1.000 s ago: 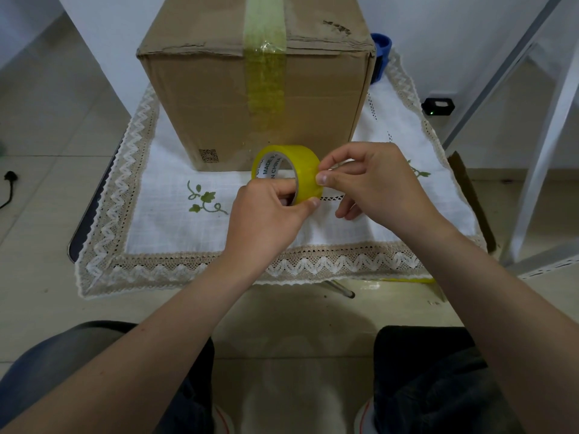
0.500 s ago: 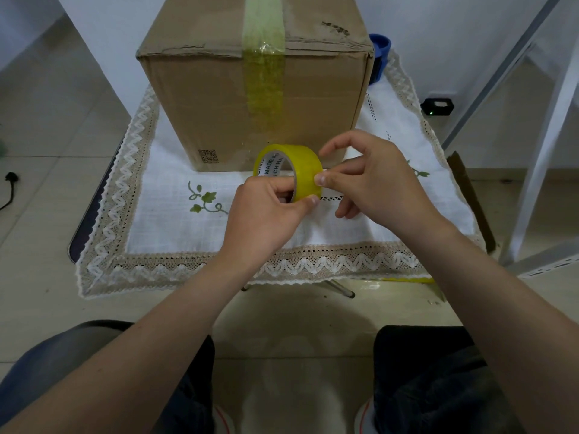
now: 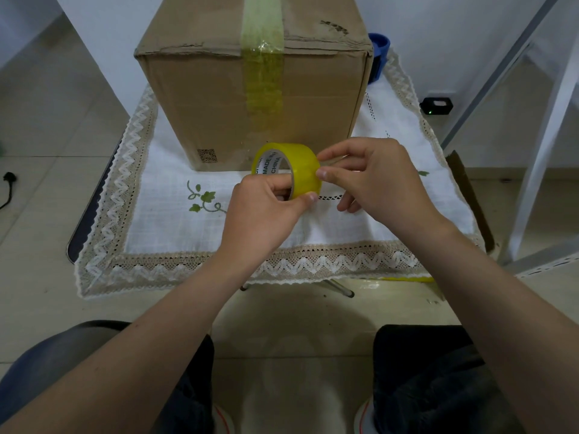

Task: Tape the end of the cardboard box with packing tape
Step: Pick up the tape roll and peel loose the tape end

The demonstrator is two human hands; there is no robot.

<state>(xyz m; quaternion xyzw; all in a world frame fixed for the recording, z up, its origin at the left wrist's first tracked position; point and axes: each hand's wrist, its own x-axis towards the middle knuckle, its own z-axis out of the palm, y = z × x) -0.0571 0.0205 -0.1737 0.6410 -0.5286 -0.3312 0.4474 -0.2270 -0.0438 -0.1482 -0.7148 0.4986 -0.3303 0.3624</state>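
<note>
A brown cardboard box [image 3: 203, 98] stands at the back of a small table, with a yellowish tape strip [image 3: 263, 64] running over its top and down its front face. Just in front of it I hold a yellow roll of packing tape [image 3: 297, 166]. My left hand [image 3: 266, 214] grips the roll from below, fingers through its core and thumb on the outer face. My right hand [image 3: 376, 180] touches the roll's right side with thumb and forefinger pinched at the tape's surface. Whether a loose tape end is lifted cannot be told.
A white cloth with a lace border [image 3: 163, 220] covers the table. A blue object [image 3: 379, 51] peeks out behind the box's right corner. A white metal frame [image 3: 545, 126] stands at the right, a small black device [image 3: 437, 105] sits by the wall, and my knees [image 3: 438, 371] are below.
My right forefinger has come down from its raised position to pinch at the roll beside the thumb. The roll and my left hand have hardly moved.
</note>
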